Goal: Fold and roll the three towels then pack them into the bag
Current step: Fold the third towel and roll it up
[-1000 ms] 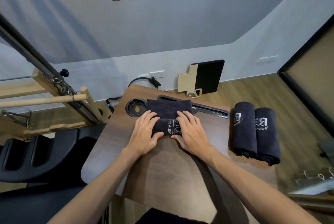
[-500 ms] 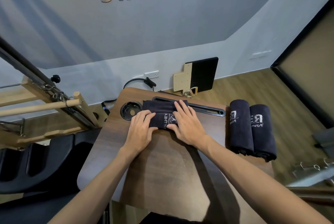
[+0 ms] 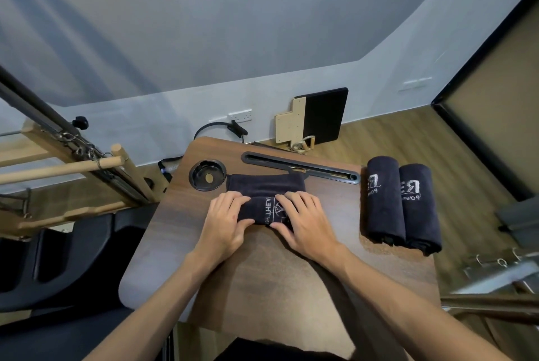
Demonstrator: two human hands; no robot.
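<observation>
- Two dark rolled towels (image 3: 402,204) with white lettering lie side by side, well to the right of your grip; those look done.
- The third dark towel (image 3: 267,196) is part-rolled, its flat tail lying beyond your fingers.
- No bag is visible; packing remains.
- Your left hand (image 3: 226,220) and right hand (image 3: 306,222) curl over the roll, gripping it on the brown wooden table (image 3: 262,279).

towels: 3 – rolled towels (image 3: 404,204): 2 – half-rolled towel (image 3: 267,196): 1 – hands: 2 – table (image 3: 280,273): 1
</observation>
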